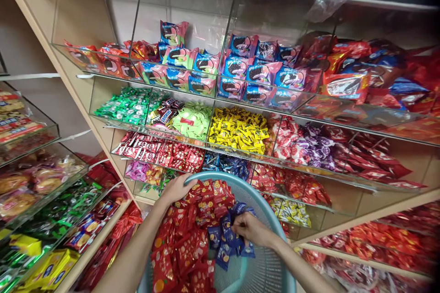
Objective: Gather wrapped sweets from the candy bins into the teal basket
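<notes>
A teal plastic basket [285, 256] holds many red candy packets [185, 242] on its left side and a smaller heap of blue candy packets [223, 238] near its middle. My left hand [177, 188] lies at the basket's far left rim, its fingers curled over the edge beside the red packets. Inside the basket, my right hand [252, 229] has its fingers closed on the blue packets. Several of these packets spread around and under the fingers. Part of the basket's mesh bottom shows to the right of the heap.
Behind the basket rise shelves with clear bins: cookie packs [235, 67] on top, then green candies [125, 105], yellow candies [239, 130] and red packets [182, 155]. Bins of wrapped snacks [20, 187] stand at left. More red packets [381, 240] fill shelves at lower right.
</notes>
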The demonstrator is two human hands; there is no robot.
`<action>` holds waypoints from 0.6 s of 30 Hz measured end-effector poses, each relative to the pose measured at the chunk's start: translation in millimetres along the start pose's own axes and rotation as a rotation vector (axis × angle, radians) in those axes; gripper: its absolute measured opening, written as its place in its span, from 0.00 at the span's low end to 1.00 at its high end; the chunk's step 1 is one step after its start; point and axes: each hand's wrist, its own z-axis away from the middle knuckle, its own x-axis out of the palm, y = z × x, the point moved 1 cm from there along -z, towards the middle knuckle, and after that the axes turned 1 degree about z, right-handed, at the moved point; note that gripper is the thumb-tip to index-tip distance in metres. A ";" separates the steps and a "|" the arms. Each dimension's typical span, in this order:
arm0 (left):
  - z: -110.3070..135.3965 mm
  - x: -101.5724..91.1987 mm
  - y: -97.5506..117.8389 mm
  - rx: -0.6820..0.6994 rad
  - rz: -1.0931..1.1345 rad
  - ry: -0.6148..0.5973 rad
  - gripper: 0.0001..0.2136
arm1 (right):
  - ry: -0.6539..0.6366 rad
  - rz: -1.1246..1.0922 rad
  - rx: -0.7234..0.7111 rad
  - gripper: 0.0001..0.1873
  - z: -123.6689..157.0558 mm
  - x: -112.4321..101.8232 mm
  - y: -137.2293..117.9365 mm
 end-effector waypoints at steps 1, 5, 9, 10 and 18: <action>0.0 -0.1 0.3 -0.005 0.003 -0.002 0.21 | 0.003 0.004 0.011 0.17 -0.1 0.0 0.2; -0.3 -0.2 0.6 -0.024 0.002 -0.005 0.20 | 0.007 -0.025 0.069 0.17 -1.1 0.7 0.4; -1.0 0.8 -1.2 -0.011 -0.008 -0.010 0.21 | -0.014 -0.065 0.102 0.17 0.8 -2.2 -5.8; -1.2 1.0 -1.6 -0.006 -0.009 -0.010 0.21 | -0.012 -0.064 0.097 0.17 1.8 -3.9 -8.7; -1.3 0.0 -0.1 -0.002 -0.020 0.000 0.21 | 0.025 0.076 0.117 0.15 6.5 -19.9 -17.2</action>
